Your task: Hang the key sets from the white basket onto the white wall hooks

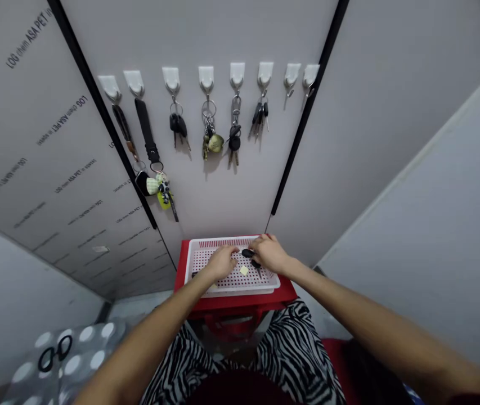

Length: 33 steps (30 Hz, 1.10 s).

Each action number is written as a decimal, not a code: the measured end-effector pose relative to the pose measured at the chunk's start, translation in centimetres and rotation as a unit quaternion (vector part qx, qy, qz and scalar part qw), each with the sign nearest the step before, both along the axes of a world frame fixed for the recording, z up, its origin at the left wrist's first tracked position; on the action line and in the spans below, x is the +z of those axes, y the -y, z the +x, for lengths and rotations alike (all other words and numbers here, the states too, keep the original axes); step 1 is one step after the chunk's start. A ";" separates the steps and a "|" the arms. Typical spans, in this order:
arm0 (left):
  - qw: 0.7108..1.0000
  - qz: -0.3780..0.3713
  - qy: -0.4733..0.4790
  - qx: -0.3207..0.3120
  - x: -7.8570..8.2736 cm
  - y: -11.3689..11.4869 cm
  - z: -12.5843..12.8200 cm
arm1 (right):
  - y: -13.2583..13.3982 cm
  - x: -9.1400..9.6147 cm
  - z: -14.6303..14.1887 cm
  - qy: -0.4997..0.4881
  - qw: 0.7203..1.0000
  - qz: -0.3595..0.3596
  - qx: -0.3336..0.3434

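A bunch of keys with black heads [248, 253] is over the right part of a white perforated plastic basket [231, 290]. My right hand [268, 253] is closed on the keys, its fingers bent over them, and one key points down toward the basket floor. Left of them my left hand [221, 262] reaches in, thumb and forefinger apart, the forefinger tip close to the keys. Whether it touches them I cannot tell. A small pale yellow square [244, 270] lies on the basket floor between my hands. Part of a dark item [194, 274] shows beside my left wrist.
The basket sits on a red box [286, 291] before a grey panel. White adhesive hooks [206, 79] line the panel; several carry keys, including a bunch with a brass-coloured tag [215, 143], and the two rightmost carry none. Black-handled scissors [55, 353] lie at lower left on dotted fabric.
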State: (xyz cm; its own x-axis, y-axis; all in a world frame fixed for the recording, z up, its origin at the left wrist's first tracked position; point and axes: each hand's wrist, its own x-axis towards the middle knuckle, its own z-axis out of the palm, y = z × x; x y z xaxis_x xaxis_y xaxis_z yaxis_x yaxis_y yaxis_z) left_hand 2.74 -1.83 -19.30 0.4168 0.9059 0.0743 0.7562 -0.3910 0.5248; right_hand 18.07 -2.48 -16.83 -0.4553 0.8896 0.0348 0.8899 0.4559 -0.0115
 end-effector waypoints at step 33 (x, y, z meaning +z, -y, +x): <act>0.942 0.075 0.325 -0.021 16.7 -4.1 5.3 | -5.1 17.0 2.9 -0.691 0.718 -0.058 -0.057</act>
State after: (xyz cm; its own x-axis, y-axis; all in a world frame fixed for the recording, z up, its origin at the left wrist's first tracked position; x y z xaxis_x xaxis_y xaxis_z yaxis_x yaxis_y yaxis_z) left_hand 8.07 2.23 -2.61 0.2740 0.8490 0.4517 0.2755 -0.5193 0.8090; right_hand 20.95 2.66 0.17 0.0196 0.9519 0.3058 0.0237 0.3054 -0.9519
